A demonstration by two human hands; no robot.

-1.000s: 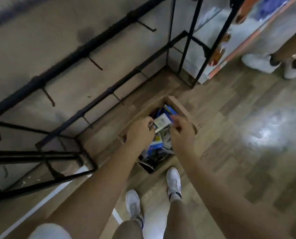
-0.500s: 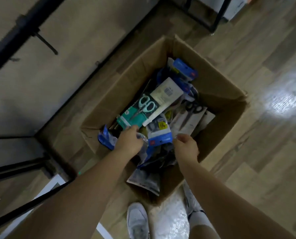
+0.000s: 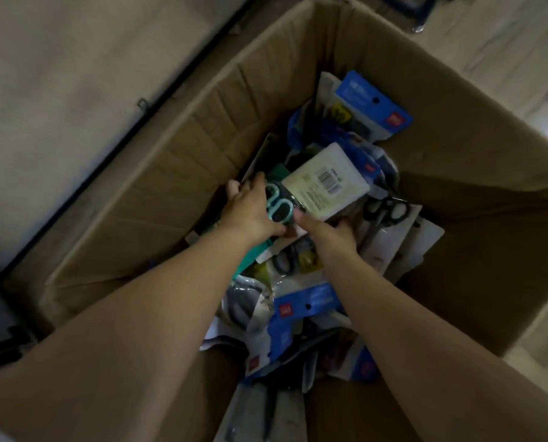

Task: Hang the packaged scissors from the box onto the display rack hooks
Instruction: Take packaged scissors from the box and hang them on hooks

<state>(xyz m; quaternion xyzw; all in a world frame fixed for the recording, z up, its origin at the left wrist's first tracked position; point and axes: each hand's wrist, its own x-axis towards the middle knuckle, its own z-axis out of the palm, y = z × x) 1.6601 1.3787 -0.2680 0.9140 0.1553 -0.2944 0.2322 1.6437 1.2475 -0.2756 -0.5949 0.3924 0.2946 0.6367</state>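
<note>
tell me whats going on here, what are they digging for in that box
A person is reaching both hands into a cardboard box full of packaged scissors. The left hand and right hand are both on a pack of teal-handled scissors lying on top of the pile. A pale card with a barcode lies right beside it. Nothing is out of the box yet.

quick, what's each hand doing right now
Left hand: grips the teal scissors pack.
Right hand: holds the pale pack from below.
</note>
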